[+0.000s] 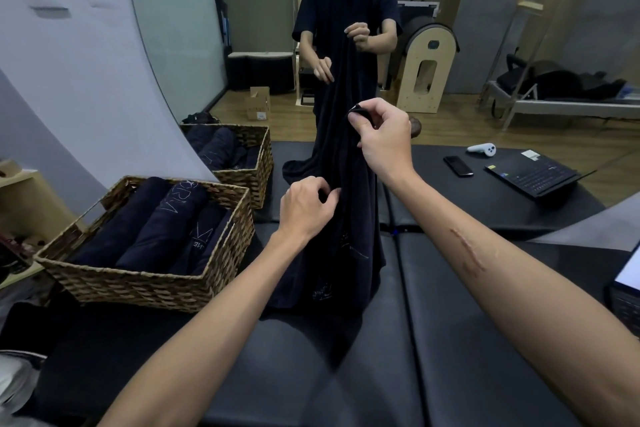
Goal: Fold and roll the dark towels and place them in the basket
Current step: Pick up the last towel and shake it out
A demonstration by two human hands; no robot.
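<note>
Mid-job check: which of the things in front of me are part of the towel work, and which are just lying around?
Job:
dark towel, pinched up by right hand, left hand at its edge
wicker basket
rolled towels in it

Lying about:
phone
white controller
laptop

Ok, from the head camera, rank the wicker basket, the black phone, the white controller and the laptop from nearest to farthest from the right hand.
From the right hand:
1. Black phone, just to its right on the black mat.
2. White controller, right, beyond the phone.
3. Wicker basket on the left and laptop on the far right: too close to call.
</note>
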